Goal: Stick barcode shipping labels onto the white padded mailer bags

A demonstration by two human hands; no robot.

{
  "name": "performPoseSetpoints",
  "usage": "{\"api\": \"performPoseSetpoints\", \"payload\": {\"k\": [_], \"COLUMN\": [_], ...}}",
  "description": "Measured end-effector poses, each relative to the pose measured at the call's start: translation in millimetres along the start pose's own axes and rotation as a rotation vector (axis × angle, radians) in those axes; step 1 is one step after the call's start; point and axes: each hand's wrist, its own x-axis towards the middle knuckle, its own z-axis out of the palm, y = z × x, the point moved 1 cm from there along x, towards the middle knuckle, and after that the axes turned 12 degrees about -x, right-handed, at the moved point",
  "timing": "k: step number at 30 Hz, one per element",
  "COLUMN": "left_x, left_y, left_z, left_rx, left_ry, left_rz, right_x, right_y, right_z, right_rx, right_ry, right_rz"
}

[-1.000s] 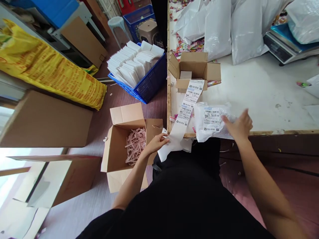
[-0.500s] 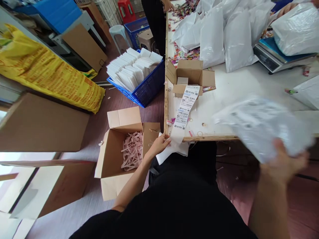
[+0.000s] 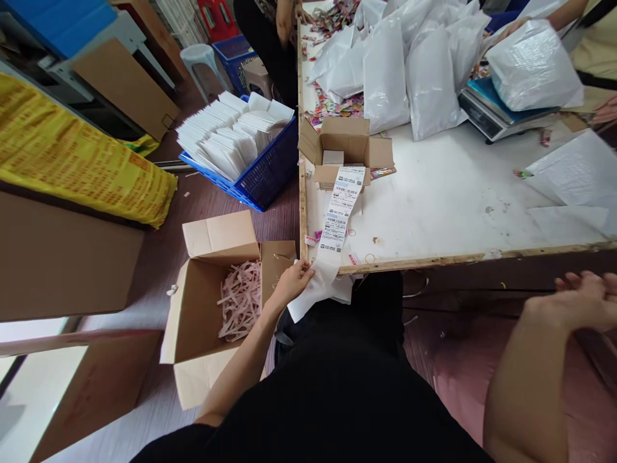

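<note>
At the near-left corner of the table, my left hand (image 3: pixel 292 283) is closed in a pinch on the edge of a strip of shipping labels (image 3: pixel 336 222). The strip runs out of a small open carton (image 3: pixel 344 138) and over the table edge; its blank white backing (image 3: pixel 308 299) hangs below. Printed labels show on the part lying on the tabletop. Out to the right, past the front edge, my right hand (image 3: pixel 576 301) has its fingers apart and loosely curled, with nothing visible in them.
On the white table (image 3: pixel 448 199) stand filled white bags (image 3: pixel 385 77) and a scale (image 3: pixel 506 109) bearing another bag. Co-workers' arms reach in at the far side. Left on the floor are a blue basket (image 3: pixel 277 170) of white envelopes and an open cardboard box (image 3: pixel 200 315) with pink strips.
The white plastic bag that my right hand held is gone from it, and that hand has moved farther right. My left hand stays on the label strip. The view has shifted right.
</note>
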Motion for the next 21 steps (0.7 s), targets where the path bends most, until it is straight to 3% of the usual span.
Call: {"api": "performPoseSetpoints", "payload": {"k": [2,7,14,21], "left_x": [1,-1,2,4], "left_y": [1,5,6,4], "left_z": [1.1,2.6,0.6,1.8], "left_rx": [0.028,0.062,0.084,0.133], "left_ry": [0.024,0.047,0.036,0.056], "left_rz": [-0.004,-0.032,-0.02,-0.006], "right_x": [10,9,-30,-58], "right_y": [3,16,43,46], "right_z": [28,77,83,82], "right_rx": [0.044,-0.017,0.017,0.065], "right_ry": [-0.04,-0.352,-0.624,-0.618], "right_rz": [0.057,0.194,0.193,0.107]}}
